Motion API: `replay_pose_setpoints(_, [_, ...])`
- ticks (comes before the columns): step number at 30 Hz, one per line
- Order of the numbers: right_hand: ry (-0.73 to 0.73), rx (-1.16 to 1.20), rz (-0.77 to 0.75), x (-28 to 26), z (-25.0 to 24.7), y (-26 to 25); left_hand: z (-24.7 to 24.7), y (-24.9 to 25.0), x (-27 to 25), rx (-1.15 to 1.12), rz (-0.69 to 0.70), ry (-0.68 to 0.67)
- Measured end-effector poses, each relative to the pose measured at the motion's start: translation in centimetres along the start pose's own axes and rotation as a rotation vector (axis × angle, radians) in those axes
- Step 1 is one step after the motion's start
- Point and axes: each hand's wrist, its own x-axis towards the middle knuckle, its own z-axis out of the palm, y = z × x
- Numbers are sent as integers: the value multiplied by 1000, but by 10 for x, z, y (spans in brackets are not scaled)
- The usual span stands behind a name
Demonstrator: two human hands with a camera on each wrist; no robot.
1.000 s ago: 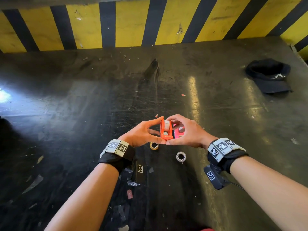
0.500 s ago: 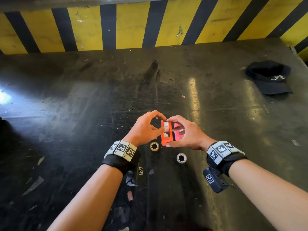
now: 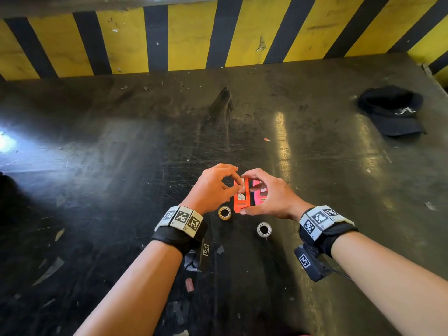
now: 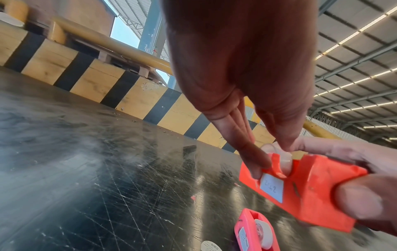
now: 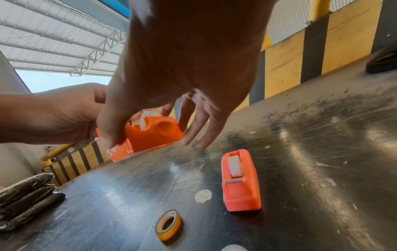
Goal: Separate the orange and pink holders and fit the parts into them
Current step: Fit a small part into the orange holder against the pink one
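Note:
My right hand (image 3: 244,194) holds the orange holder (image 3: 242,197) tilted just above the dark table, thumb on its near end and forefinger on its far end. My left hand (image 3: 238,185) pinches the white tape roll (image 4: 284,163) that sits in the orange holder's (image 4: 311,190) slot. The pink holder (image 3: 256,197) lies on the table just right of it, apart, with a white roll inside (image 5: 235,165). Two loose rolls lie nearer me: a yellow one (image 3: 224,212) and a clear one (image 3: 264,229).
A black cap (image 3: 392,110) lies at the far right. A yellow and black striped barrier (image 3: 189,37) closes the table's far side. A round white sticker (image 5: 203,196) is stuck beside the pink holder (image 5: 242,191). Dark rolled bundles (image 5: 25,191) lie at the left.
My left hand has shifted from spanning the orange holder's side to curling over its top and pinching the roll. The right hand keeps its hold on the orange holder.

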Motion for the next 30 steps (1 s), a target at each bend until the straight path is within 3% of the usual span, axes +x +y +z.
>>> replay_pose_setpoints(11, [-85,29,84,1,8,18,-1,2,-14,-69,-83,-232])
replay_pose_setpoints(20, [-165,80,131,2,6,17,0,1,-19,-98,-100,-191])
replay_pose_setpoints(30, [-142,100,165,6,8,19,-1,1,-23,-141,-75,-174])
